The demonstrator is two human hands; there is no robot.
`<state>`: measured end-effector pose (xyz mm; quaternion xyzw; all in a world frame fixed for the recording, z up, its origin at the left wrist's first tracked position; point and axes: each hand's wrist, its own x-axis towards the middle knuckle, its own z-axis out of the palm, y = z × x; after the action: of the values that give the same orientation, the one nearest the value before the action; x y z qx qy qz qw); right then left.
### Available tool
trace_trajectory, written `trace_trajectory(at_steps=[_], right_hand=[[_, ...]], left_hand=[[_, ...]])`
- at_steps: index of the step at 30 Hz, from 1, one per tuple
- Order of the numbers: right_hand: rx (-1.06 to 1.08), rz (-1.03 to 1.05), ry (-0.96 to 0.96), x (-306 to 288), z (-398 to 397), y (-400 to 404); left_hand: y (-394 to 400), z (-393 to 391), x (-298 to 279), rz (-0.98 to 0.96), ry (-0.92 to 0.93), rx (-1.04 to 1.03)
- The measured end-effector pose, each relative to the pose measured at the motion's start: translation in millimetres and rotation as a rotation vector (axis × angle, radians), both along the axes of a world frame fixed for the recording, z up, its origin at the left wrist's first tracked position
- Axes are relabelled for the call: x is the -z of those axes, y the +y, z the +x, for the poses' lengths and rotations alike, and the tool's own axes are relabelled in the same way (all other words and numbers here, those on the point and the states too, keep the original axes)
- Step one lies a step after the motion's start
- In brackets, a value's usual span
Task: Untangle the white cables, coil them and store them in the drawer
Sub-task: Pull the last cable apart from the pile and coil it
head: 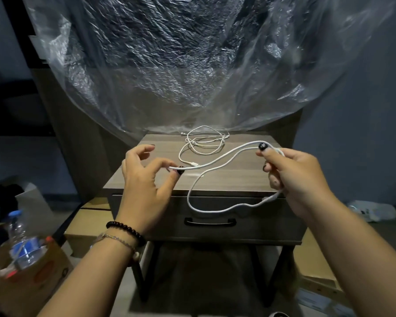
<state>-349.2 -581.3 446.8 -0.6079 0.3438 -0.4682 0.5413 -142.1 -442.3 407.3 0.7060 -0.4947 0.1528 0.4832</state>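
The cable (217,162) hangs between both hands: left hand (144,179) pinches one end, right hand (293,177) holds gathered loops. Beyond them, more cables (204,140) lie on the table (238,179). Coiling is underway; next, another loop goes rightward. The drawer (215,216) below looks closed.

dim room, light falling from above and in front onto the plastic sheet (169,65), which throws back crinkly white glare. the table (226,177) top is softly lit, its underside sunk in shadow. wide-angle bending at the edges; the bottle (21,239) at lower left is smeared, and corners go murky blue.
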Motion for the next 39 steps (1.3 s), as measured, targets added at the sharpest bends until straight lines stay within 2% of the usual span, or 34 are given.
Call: trace_trajectory(at_steps=[3,6,11,14,18,20,23,25,29,30,32,34,35,38,39], right_hand=[[-0.011,0.123,-0.082,11.4,-4.7,0.3],[-0.038,0.157,-0.008,31.3,-4.8,6.1],[-0.104,0.079,0.204,45.9,3.6,20.2],[-0.158,-0.048,0.306,47.2,6.4,22.2],[-0.259,-0.145,0.493,55.4,16.3,23.9],[-0.299,-0.150,0.585,58.9,20.6,20.8],[-0.257,-0.303,0.755,58.1,22.8,14.1],[-0.223,-0.383,0.786,51.6,22.0,14.4],[-0.254,-0.510,0.717,45.6,24.7,22.5],[-0.276,-0.521,0.662,45.3,27.3,26.9],[-0.404,-0.346,0.452,41.9,31.9,38.1],[-0.530,-0.106,0.261,37.3,35.7,47.5],[-0.547,-0.062,0.219,36.2,37.4,49.7],[-0.502,-0.051,0.180,38.1,43.2,50.0],[-0.468,-0.057,0.179,39.4,45.6,49.3]], left_hand=[[12.5,-0.2,-0.6,-0.007,0.115,0.052],[21.0,-8.7,0.6,0.022,0.415,0.212],[21.6,-36.1,2.7,0.059,0.922,0.329],[16.8,-45.7,3.6,0.047,1.270,0.398],[10.3,-49.2,5.6,-0.138,1.633,0.586],[6.7,-47.3,6.3,-0.181,1.667,0.605],[0.6,-40.6,6.2,-0.158,1.632,0.556],[-3.3,-35.4,6.6,-0.156,1.468,0.476],[-8.6,-35.6,5.4,-0.101,0.949,0.288],[-9.9,-36.1,6.5,-0.085,0.865,0.242],[-13.1,-37.7,9.4,-0.065,0.817,0.195],[-13.5,-39.8,9.1,-0.034,0.942,0.220],[-12.4,-39.9,7.5,-0.028,1.066,0.269],[-4.7,-34.1,-1.0,-0.104,1.527,0.552],[-1.4,-30.8,-2.4,-0.136,1.619,0.637]])
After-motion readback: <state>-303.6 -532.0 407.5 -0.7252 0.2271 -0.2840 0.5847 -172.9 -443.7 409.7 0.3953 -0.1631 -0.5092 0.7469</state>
